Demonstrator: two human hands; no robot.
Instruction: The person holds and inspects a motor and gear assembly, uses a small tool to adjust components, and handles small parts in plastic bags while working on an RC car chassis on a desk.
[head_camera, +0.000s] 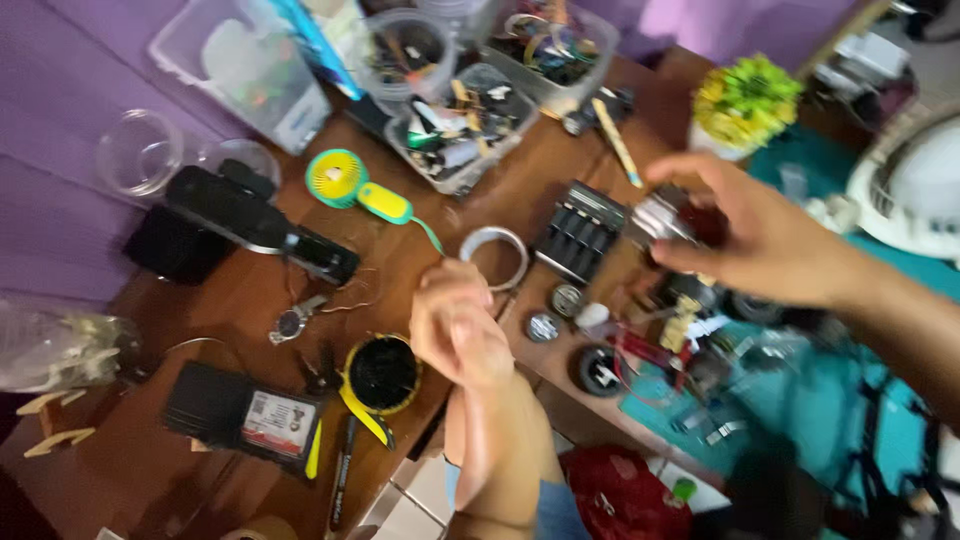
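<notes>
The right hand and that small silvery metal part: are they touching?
Touching. The head view shows the right hand gripping the silvery part between thumb and fingers.

A small silvery metal part (655, 218), blurred, is held above the brown table beside a black ribbed block (580, 230).

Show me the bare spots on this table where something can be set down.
Bare wood lies between the green handheld fan and the wristwatch, and left of the black wallet near the table edge. The far bins and the teal mat under the right hand are crowded.
</notes>
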